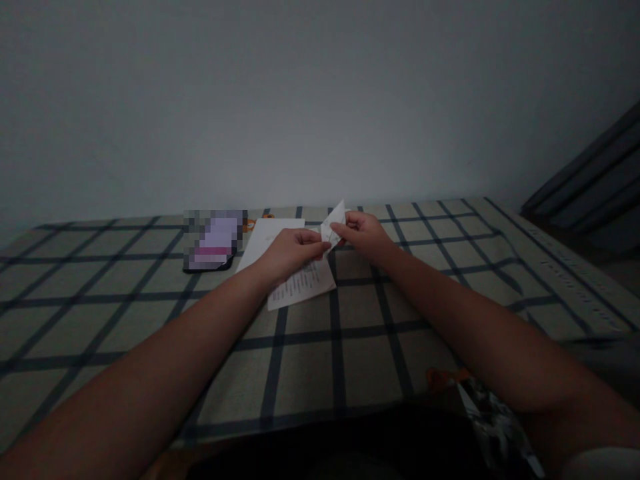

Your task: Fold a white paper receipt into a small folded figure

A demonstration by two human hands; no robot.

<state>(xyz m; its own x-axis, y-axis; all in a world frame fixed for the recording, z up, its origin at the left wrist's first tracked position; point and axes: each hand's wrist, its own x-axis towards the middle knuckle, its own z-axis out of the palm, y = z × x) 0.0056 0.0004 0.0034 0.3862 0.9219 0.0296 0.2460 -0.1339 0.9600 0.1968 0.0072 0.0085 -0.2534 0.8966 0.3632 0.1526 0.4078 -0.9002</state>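
A small piece of folded white paper (334, 223) is held up above the tablecloth between my two hands. My left hand (295, 250) pinches its lower left edge with thumb and fingers. On the other side, my right hand (363, 232) grips the paper's right edge, thumb in front. Below my left hand lies a printed sheet (303, 287) with lines of text, partly covered by that hand. Another white sheet (267, 237) lies flat behind my left wrist.
A phone (217, 241) with a blurred-out screen lies left of the sheets. The checked tablecloth (310, 360) covers the surface up to a plain wall (320, 100). Dark folded cloth (595, 173) hangs at the right. Something shiny (495, 427) is near my right forearm.
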